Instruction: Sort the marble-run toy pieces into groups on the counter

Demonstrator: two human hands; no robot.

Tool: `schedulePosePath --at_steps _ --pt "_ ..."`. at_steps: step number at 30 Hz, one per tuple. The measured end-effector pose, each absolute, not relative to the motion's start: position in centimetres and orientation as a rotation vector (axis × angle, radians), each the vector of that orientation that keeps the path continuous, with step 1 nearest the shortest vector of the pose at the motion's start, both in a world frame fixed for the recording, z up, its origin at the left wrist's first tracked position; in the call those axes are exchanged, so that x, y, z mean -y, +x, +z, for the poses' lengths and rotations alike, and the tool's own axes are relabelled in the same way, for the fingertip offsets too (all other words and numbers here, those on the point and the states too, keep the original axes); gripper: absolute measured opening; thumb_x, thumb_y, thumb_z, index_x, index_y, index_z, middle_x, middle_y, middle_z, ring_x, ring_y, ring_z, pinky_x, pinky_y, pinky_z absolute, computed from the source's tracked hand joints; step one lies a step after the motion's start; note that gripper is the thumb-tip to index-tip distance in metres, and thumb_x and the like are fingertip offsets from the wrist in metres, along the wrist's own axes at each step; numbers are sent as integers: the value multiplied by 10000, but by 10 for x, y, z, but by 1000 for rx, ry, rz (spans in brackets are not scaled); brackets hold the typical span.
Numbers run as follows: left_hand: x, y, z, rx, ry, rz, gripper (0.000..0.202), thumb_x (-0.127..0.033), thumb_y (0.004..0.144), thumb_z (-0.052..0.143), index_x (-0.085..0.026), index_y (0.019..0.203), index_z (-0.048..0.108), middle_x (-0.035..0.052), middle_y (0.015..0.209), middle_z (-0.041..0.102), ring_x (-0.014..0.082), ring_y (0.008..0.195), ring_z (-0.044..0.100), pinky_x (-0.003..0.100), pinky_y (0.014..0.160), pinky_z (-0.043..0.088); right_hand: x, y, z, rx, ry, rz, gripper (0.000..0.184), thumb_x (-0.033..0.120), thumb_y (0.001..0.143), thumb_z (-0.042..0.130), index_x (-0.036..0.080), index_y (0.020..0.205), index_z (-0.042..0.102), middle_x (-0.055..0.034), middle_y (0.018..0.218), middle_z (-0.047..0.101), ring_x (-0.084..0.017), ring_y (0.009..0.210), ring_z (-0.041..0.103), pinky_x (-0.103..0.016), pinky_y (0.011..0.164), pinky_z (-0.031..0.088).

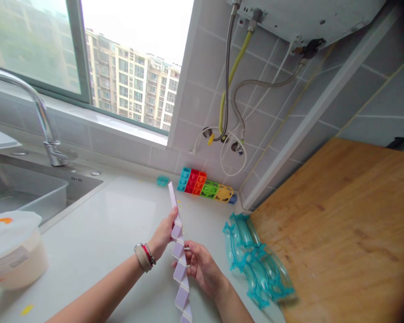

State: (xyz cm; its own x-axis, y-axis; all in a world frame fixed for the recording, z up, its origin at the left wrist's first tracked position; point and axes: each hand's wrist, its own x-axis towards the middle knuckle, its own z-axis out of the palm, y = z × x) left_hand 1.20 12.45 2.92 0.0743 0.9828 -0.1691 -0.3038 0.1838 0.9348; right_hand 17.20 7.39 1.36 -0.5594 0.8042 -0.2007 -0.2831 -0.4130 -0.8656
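A long lilac and white snake puzzle (179,271) made of wedge segments stretches up the middle of the head view, over the counter. Its top part is straight and its lower part runs in a zigzag; the lowest end leaves the frame. My left hand (164,232), with bracelets at the wrist, is closed around it just below the straight part. Lower down, my right hand (202,265) holds it from the right, with thumb and fingers bent at its edge and some fingertips behind it.
Coloured plastic blocks (200,183) line the back wall, beside a small teal piece (162,181). Teal transparent curved pieces (256,260) lie at right by a wooden board (343,233). At left are a sink (87,184), a faucet (47,121) and a lidded tub (16,264).
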Motion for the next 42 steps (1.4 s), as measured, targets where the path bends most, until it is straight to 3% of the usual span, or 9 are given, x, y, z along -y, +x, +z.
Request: schedulePosePath --at_steps 9,16,23,27,31,37,42 --pt "-123 12 29 -1052 803 1215 625 -815 797 501 -236 600 371 -85 484 341 91 418 315 246 445 271 -69 174 8 1197 -684 2225 795 712 736 728 108 1226 563 -169 861 760 -207 523 687 -268 488 497" --pt "-121 11 37 -1021 754 1199 619 -809 777 534 -230 612 389 -83 485 366 96 430 346 240 460 282 -68 175 9 1233 -682 2202 516 412 718 802 142 1099 582 -83 712 739 -157 495 623 -244 518 489" --pt "-121 7 44 -878 590 1118 624 -783 764 585 -232 602 343 -121 436 246 65 411 214 214 458 244 -76 181 21 1186 -679 2157 406 394 747 739 157 1040 588 36 544 580 -118 430 503 -212 422 457" --pt "-121 7 45 -890 637 1136 612 -790 770 565 -221 621 395 -104 447 319 69 403 282 216 460 269 -76 182 20 1185 -673 2158 400 404 758 727 156 1039 588 36 552 575 -111 429 488 -213 409 465" --pt "-118 7 48 -829 768 1088 561 -725 790 597 -218 621 428 -95 456 319 96 443 376 229 491 346 -74 183 20 1174 -654 2168 437 454 807 679 153 1110 584 21 586 608 -118 434 525 -221 430 484" --pt "-108 10 50 -682 936 905 490 -611 811 605 -218 587 416 -87 475 306 81 409 293 260 461 211 -73 185 19 1170 -628 2258 674 659 811 604 162 1261 540 -72 793 732 -176 529 671 -252 463 517" --pt "-105 12 51 -703 925 877 465 -574 786 636 -215 577 425 -89 470 329 72 432 249 262 498 269 -71 187 19 1093 -568 2331 757 783 773 561 208 1265 546 -97 864 751 -209 535 681 -268 417 498"
